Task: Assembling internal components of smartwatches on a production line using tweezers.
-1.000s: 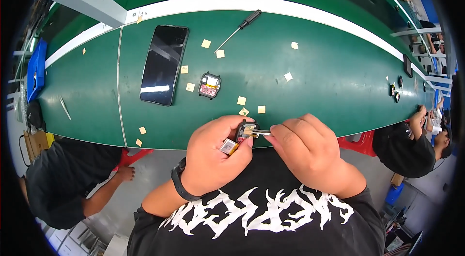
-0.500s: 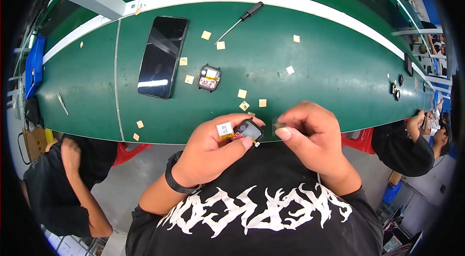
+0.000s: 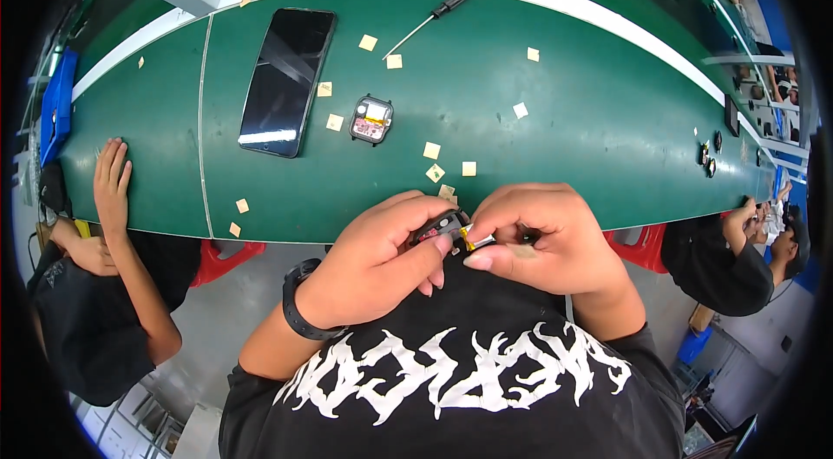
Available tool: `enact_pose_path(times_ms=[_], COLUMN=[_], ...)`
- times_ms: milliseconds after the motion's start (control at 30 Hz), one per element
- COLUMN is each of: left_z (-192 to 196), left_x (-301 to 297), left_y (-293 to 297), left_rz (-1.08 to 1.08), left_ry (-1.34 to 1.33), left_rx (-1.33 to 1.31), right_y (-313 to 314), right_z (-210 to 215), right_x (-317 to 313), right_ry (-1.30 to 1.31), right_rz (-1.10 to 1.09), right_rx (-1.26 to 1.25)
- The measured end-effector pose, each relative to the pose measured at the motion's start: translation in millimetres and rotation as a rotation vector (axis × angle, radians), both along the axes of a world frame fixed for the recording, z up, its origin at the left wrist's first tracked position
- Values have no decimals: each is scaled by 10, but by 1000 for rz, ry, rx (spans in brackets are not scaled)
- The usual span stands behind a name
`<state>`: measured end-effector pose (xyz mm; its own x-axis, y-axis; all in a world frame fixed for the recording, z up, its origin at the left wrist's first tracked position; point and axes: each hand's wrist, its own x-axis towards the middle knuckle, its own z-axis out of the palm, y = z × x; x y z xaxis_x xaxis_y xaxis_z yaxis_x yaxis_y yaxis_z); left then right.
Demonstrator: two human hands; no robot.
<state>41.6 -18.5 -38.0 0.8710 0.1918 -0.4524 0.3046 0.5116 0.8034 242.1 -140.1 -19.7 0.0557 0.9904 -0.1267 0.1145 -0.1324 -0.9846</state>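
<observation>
My left hand (image 3: 373, 264) is closed around a small black smartwatch case (image 3: 438, 229), thumb across its open inner side. Just to the right, my right hand (image 3: 560, 238) pinches a small silver battery with yellow tape (image 3: 477, 239) between thumb and index finger, close beside the case's edge. Whether a wire joins the two cannot be made out. A beige scrap (image 3: 522, 251) shows against the right hand's fingers. Beyond my hands, a second open watch case (image 3: 371, 121) lies on the green table, with a white and yellow part inside.
A large black phone (image 3: 286, 81) lies left of the second case. A screwdriver (image 3: 451, 2) lies at the back. Several small pale squares (image 3: 431, 150) are scattered about. At left, a co-worker's hand (image 3: 111, 186) rests on the table near a blue bin (image 3: 59, 112).
The battery, which lay against my left hand, is now in my right hand's pinch. My right hand has moved left to the watch case. The co-worker's hand at left has come onto the table.
</observation>
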Motion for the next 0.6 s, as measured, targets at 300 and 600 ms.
enact_pose_path(times_ms=[300, 600], left_z=[-42, -131], left_x=[68, 49], left_y=[-59, -151], left_rz=[131, 187], left_ry=[14, -40], left_rx=[80, 272], right_y=[-89, -115], right_z=[-37, -9], right_x=[-223, -376], right_ry=[-142, -314], right_rz=[-262, -359], right_rx=[-193, -116])
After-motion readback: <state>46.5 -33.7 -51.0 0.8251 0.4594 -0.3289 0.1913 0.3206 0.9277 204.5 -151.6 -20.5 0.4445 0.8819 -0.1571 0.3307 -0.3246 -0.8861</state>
